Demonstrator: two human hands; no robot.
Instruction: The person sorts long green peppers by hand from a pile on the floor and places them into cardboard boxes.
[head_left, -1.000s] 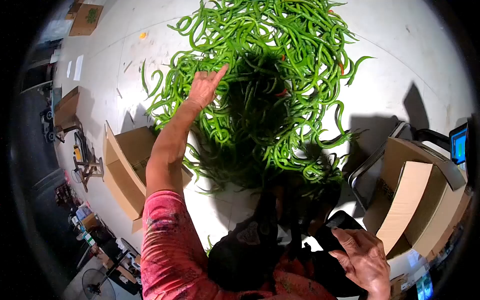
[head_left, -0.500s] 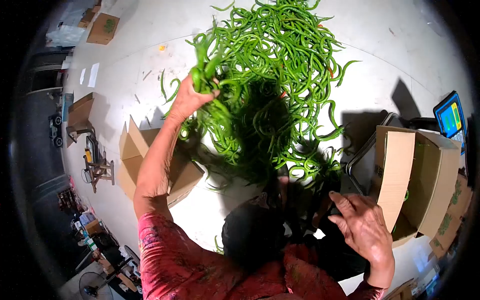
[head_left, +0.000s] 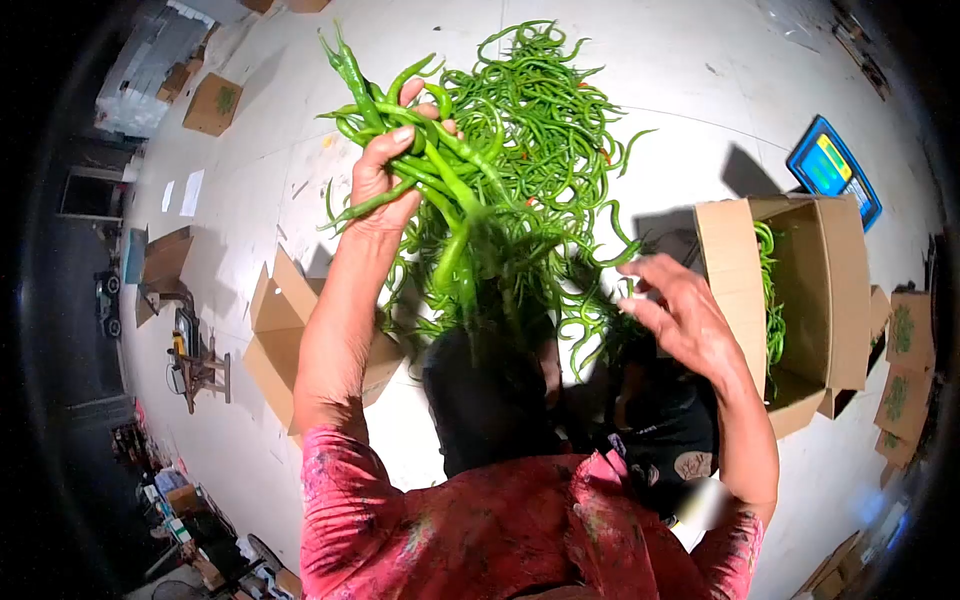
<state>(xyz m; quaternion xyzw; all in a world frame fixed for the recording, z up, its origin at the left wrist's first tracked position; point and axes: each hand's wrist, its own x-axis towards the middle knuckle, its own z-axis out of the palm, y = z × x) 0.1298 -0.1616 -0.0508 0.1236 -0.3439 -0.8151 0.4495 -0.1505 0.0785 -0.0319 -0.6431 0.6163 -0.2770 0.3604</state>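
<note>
A bunch of long green peppers [head_left: 440, 165] is gripped in my left hand [head_left: 385, 175], raised over the left side of the pile, with fingers wrapped round it. Beneath and beyond spreads the pile of green peppers [head_left: 545, 110] on the pale floor, with a few red ones among them. My right hand [head_left: 680, 312] is at the pile's lower right edge, fingers apart and holding nothing. Just right of it stands an open cardboard box [head_left: 845, 290] with green peppers [head_left: 768, 300] inside along its left wall.
Another open cardboard box [head_left: 275, 365] stands left of my left forearm. Behind the right box is a blue-framed screen [head_left: 835, 170]. A small wooden stand [head_left: 205, 365] is at the far left, and printed cartons [head_left: 905, 400] are at the far right.
My left hand has gone from reaching into the pile to lifting a bunch of peppers. My right hand has moved up and forward, beside the pile. The view has shifted, showing more of the right box's inside.
</note>
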